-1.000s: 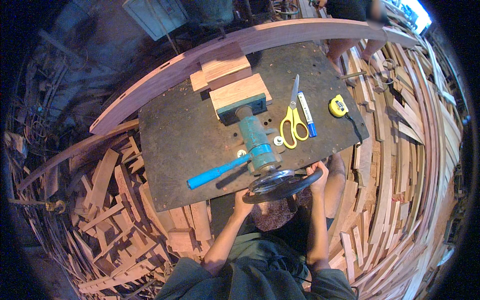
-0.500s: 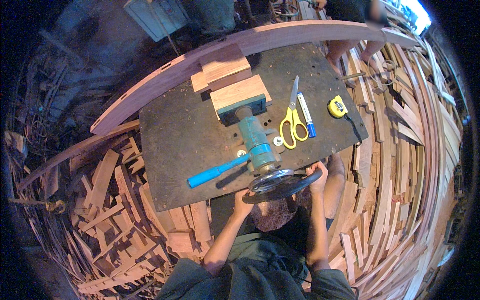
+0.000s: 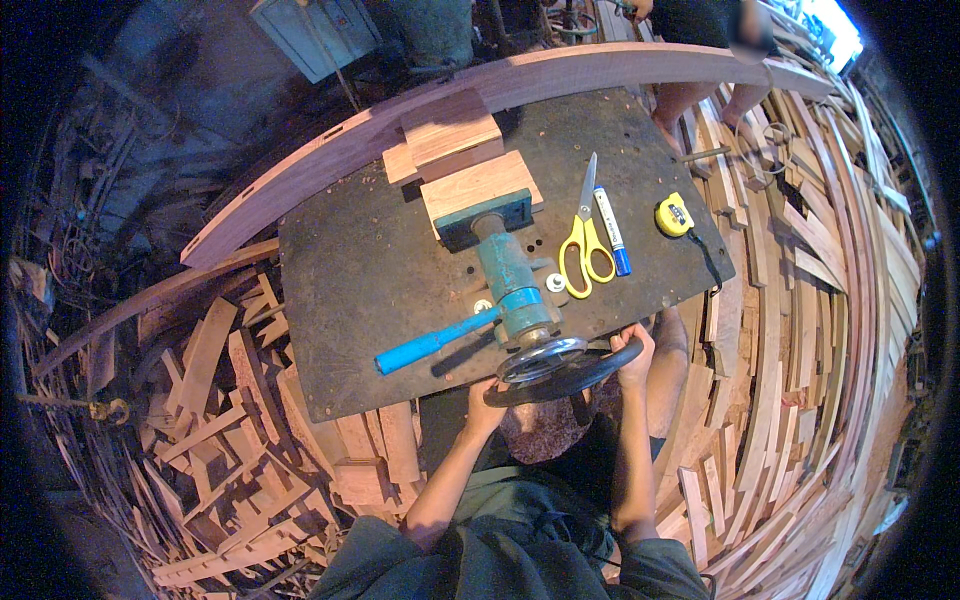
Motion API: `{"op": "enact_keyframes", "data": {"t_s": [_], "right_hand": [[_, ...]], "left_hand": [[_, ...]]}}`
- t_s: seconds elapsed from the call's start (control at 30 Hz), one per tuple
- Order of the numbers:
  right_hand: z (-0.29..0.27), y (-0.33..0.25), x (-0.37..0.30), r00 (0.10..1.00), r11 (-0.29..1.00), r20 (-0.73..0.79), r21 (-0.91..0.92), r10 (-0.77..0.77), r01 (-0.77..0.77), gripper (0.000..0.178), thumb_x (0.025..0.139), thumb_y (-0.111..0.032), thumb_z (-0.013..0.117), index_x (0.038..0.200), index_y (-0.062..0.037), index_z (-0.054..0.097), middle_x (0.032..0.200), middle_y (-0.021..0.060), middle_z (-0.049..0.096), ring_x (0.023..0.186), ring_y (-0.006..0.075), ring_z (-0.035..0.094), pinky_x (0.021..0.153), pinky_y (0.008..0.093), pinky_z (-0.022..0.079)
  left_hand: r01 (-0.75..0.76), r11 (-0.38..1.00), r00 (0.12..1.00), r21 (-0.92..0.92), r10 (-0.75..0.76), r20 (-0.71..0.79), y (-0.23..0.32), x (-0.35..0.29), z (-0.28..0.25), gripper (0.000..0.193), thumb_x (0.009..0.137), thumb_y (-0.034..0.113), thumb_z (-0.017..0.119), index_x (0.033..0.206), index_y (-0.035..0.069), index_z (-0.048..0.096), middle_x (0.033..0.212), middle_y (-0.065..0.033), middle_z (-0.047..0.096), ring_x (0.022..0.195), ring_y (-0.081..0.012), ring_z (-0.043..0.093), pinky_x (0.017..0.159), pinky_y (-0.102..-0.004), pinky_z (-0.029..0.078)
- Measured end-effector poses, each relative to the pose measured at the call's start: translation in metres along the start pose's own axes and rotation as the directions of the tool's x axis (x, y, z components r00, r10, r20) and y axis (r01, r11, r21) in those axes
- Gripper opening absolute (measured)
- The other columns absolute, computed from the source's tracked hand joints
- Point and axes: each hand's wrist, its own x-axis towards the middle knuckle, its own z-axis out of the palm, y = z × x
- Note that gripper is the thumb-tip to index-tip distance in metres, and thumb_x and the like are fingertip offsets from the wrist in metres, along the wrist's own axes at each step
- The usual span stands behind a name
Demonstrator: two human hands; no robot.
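My left hand (image 3: 485, 401) grips the left side of a black handwheel (image 3: 570, 388) at the near edge of the dark table (image 3: 350, 310). On its right side my right hand (image 3: 634, 357) is closed round the same rim. From the wheel a teal clamp screw (image 3: 507, 265) runs away from me to a flat green jaw (image 3: 487, 218). That jaw rests against a wooden block (image 3: 485, 188). Behind it stands another wooden block (image 3: 452, 140), next to a long curved wooden beam (image 3: 600, 62). A blue lever (image 3: 425, 347) sticks out left of the screw.
Right of the clamp lie yellow-handled scissors (image 3: 585, 250), a white marker with a blue cap (image 3: 614, 235) and a yellow tape measure (image 3: 675, 216). Wood offcuts (image 3: 215, 420) cover the floor at left, long strips (image 3: 765, 350) at right. Another person's legs (image 3: 685, 100) show at the far right.
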Motion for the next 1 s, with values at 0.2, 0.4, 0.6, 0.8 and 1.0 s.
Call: {"op": "enact_keyframes", "data": {"t_s": [0.2,0.4,0.6,0.8,1.0], "right_hand": [[0.0,0.0,0.0,1.0,0.999,0.0,-0.034,-0.011,0.011,0.034,0.069,-0.018,0.075,0.064,-0.0089,0.042,0.059,-0.0018,0.042,0.057,0.0106,0.039,0.053,0.0267,0.033],[0.002,0.0,0.001,0.999,0.999,-0.007,0.009,-0.032,0.033,0.034,0.07,-0.018,0.075,0.064,-0.0092,0.042,0.059,-0.0022,0.043,0.058,0.0101,0.039,0.053,0.0262,0.033],[0.0,-0.003,0.001,1.0,1.0,-0.001,-0.011,-0.015,0.015,0.035,0.069,-0.018,0.075,0.064,-0.0094,0.042,0.06,-0.0033,0.043,0.058,0.0088,0.039,0.053,0.0257,0.033],[0.003,0.004,0.0,0.999,0.999,-0.011,0.031,0.036,-0.035,0.035,0.069,-0.019,0.076,0.064,-0.0093,0.043,0.059,-0.0037,0.042,0.057,0.0091,0.039,0.051,0.0259,0.033],[0.002,0.003,-0.001,1.0,1.0,-0.016,0.011,-0.008,0.008,0.035,0.069,-0.02,0.076,0.064,-0.0096,0.043,0.059,-0.0041,0.042,0.056,0.0089,0.038,0.051,0.0256,0.032]], "left_hand": [[-0.033,0.999,0.999,0.039,0.034,-0.018,0.001,-0.002,-0.001,0.029,0.09,0.018,0.06,0.07,-0.004,0.058,0.055,-0.0041,0.05,0.055,-0.0074,0.044,0.049,-0.0302,0.035],[0.019,1.0,1.0,-0.018,-0.019,0.006,0.007,0.001,0.0,0.028,0.09,0.016,0.059,0.071,-0.003,0.06,0.057,0.0,0.05,0.057,-0.0065,0.044,0.049,-0.0288,0.034],[0.019,0.999,1.0,-0.029,-0.019,-0.014,0.007,0.001,0.001,0.028,0.09,0.016,0.059,0.069,-0.002,0.059,0.056,-0.0004,0.049,0.056,-0.0066,0.043,0.049,-0.0292,0.034],[0.005,1.0,0.999,-0.022,-0.006,-0.052,-0.007,-0.001,0.004,0.029,0.087,0.015,0.059,0.065,-0.002,0.055,0.052,-0.0053,0.047,0.052,-0.0091,0.043,0.048,-0.0312,0.035],[0.007,1.0,0.999,-0.008,-0.007,-0.031,-0.006,-0.001,0.003,0.03,0.088,0.016,0.059,0.065,-0.002,0.054,0.052,-0.005,0.045,0.052,-0.0094,0.042,0.048,-0.0316,0.034]]}}
